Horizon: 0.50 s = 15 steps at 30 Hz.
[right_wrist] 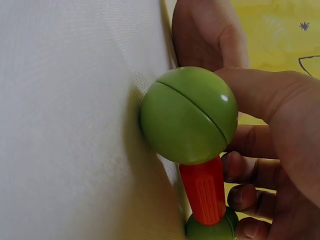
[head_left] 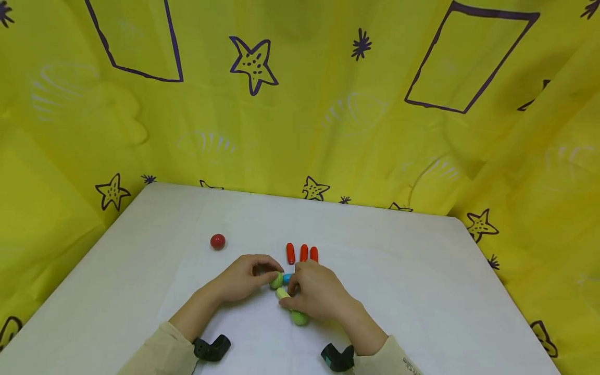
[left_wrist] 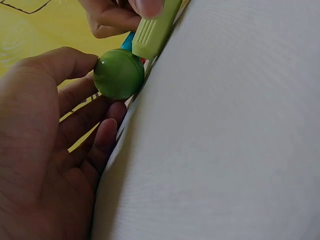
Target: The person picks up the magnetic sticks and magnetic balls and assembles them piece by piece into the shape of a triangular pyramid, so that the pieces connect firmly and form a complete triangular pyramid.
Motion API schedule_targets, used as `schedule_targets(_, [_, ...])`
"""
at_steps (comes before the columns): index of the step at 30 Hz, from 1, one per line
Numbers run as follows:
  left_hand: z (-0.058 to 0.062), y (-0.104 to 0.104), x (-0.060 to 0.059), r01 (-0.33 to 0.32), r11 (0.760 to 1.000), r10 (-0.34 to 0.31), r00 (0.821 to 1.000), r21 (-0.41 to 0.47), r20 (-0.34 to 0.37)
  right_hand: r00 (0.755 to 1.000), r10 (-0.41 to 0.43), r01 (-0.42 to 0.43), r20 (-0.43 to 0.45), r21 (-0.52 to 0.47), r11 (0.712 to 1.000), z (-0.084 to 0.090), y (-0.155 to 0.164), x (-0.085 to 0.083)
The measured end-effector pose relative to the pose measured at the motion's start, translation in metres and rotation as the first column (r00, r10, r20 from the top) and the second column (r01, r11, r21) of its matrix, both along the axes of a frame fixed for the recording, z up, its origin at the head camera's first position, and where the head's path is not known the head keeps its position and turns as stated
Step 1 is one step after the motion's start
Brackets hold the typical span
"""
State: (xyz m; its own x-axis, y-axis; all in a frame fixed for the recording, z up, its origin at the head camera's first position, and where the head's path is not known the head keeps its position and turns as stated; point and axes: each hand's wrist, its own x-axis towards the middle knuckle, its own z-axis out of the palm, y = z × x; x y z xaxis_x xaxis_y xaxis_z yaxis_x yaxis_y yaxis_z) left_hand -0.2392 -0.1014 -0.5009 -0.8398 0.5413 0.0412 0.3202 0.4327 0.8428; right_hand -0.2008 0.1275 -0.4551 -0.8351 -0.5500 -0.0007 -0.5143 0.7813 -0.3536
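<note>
My left hand [head_left: 248, 276] holds a green ball [left_wrist: 118, 74] between thumb and fingers, low over the white table. A short blue toy rod [head_left: 287, 278] reaches from this ball toward my right hand [head_left: 319, 289]. That hand pinches a ridged light green rod [left_wrist: 155, 32], its end close to the held ball. Nearer me, another green ball [right_wrist: 190, 115] sits at the table surface below the right palm. In the right wrist view a red rod [right_wrist: 204, 192] joins it to a further green ball [right_wrist: 212, 227], and curled right fingers lie alongside.
Three red rods [head_left: 290, 253] lie side by side just beyond the right hand. A red ball [head_left: 217, 241] rests farther left on the white table [head_left: 398, 291]. Yellow patterned cloth [head_left: 300, 130] hangs behind and along both sides.
</note>
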Motion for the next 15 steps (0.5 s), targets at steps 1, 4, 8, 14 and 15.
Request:
schedule_targets(1, [-0.0001,0.0001,0.0000,0.000,1.000,0.000,1.000,0.001,0.001,1.000,-0.002,0.002,0.005,0.000,1.000,0.0000,0.0002,-0.0001])
schedule_targets(4, [-0.0006,0.0002,-0.0002,-0.001,1.000,0.001,1.000,-0.002,-0.004,1.000,-0.004,0.004,0.013,0.003,1.000,0.0011,0.0011,-0.0007])
schedule_targets(8, [-0.0007,0.0001,-0.0015,-0.005,1.000,0.005,1.000,-0.001,-0.007,0.999,-0.012,0.012,0.033,0.004,1.000,0.0032,0.0018,-0.0022])
schedule_targets(14, [-0.0013,0.0000,-0.0019,-0.006,1.000,0.006,1.000,0.008,-0.003,0.999,-0.011,0.011,0.050,-0.013,1.000,0.0052,0.0043,-0.0026])
schedule_targets(15, [-0.0013,0.0000,-0.0015,-0.003,1.000,0.003,1.000,0.011,-0.004,0.999,-0.011,0.012,0.053,-0.016,1.000,0.0052,0.0049,-0.0027])
